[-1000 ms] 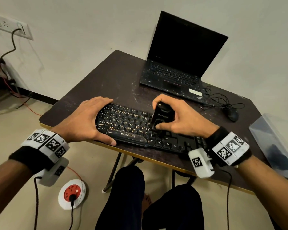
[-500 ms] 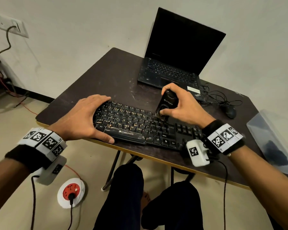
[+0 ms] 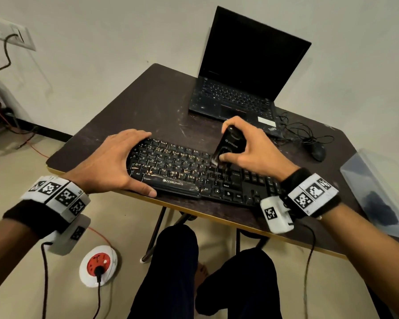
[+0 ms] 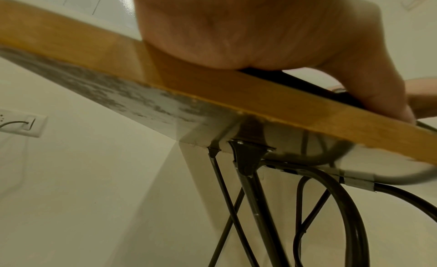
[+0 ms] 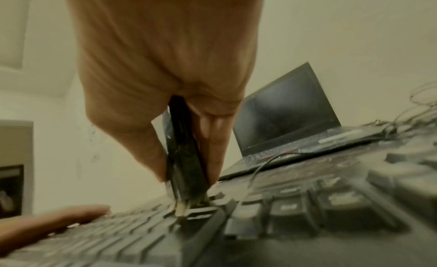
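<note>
Right hand (image 3: 257, 155) clamped around black cleaning brush (image 3: 229, 143), bristles down on the keyboard (image 3: 175, 168), right of its centre. Left hand (image 3: 112, 157) grips keyboard's left end, steadying it. Step looks like brushing debris off keys. Next: sweep along the row, light pressure, bristles into gaps.

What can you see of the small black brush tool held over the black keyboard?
The small black brush tool is a slim, glossy, plastic-looking body with faint lettering too small to read and a tuft of pale bristles at its lower end. It stands steeply tilted, bristles down among the keys near the middle of the black keyboard. The right hand grips it, thumb on one side, fingers on the other.
</note>
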Tool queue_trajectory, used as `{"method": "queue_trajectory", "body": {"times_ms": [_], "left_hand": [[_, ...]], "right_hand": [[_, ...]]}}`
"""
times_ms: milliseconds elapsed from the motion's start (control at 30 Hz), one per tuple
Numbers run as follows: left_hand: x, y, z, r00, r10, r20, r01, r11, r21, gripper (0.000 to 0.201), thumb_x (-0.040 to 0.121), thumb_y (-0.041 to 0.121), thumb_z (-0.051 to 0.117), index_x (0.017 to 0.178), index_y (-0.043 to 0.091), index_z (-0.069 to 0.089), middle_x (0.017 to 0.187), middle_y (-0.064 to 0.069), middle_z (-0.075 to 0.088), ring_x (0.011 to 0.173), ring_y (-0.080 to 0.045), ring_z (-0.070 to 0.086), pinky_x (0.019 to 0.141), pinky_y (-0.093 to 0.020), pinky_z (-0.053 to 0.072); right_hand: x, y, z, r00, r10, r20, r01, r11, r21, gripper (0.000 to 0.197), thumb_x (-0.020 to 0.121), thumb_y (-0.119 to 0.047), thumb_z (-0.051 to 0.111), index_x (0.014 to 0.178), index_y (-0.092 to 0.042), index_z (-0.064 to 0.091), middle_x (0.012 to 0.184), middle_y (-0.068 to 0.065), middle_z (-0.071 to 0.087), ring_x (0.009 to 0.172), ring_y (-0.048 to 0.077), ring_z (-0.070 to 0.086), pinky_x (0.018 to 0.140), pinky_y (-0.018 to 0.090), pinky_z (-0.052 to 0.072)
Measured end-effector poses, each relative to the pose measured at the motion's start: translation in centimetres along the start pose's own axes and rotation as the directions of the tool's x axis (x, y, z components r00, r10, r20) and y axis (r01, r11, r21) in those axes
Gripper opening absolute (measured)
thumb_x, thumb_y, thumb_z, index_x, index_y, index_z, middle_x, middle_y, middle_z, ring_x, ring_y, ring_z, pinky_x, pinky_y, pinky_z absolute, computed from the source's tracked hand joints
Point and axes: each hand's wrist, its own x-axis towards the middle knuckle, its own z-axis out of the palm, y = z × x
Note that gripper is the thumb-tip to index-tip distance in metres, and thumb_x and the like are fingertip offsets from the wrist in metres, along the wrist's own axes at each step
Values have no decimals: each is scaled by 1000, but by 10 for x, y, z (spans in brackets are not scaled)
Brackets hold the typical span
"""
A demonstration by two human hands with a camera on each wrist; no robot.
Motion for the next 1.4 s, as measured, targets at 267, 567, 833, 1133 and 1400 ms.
{"method": "queue_trajectory", "body": {"times_ms": [267,567,833,1133,1400], "left_hand": [[1,2,-1,1000,14,2,-14,1000,4,139,37,86,79,157,31,34,154,11,39,126,4,27,115,-32,22],[1,-4,2,1000,-3,0,3,1000,7,139,36,88,82,155,34,34,152,13,40,139,-13,35,121,-43,30],[2,-3,2,1000,3,-1,-3,1000,12,141,36,89,80,156,33,33,153,12,39,134,-9,33,120,-40,29],[1,-2,1,1000,-5,10,5,1000,10,141,36,89,80,157,33,32,154,12,39,134,-9,32,119,-42,29],[1,-2,1,1000,26,-9,-26,999,19,141,37,85,82,157,29,34,154,9,40,130,0,29,117,-32,23]], "right_hand": [[5,-6,3,999,-23,26,23,1000,21,52,83,-10,89,115,-32,54,104,1,70,91,27,76,75,53,64],[14,-11,4,999,-44,33,46,997,-61,51,84,-10,88,118,-27,53,96,3,73,78,26,75,71,50,61],[23,-10,1,997,-47,58,49,998,-37,51,82,-8,88,116,-28,54,97,3,72,74,22,75,70,53,62],[24,-12,-3,990,-63,124,64,998,-8,51,81,-6,89,114,-27,56,100,-1,69,85,17,73,71,41,63],[28,-15,-6,988,-53,143,52,999,8,53,78,-3,91,113,-25,58,106,3,68,93,24,75,76,47,63]]}}
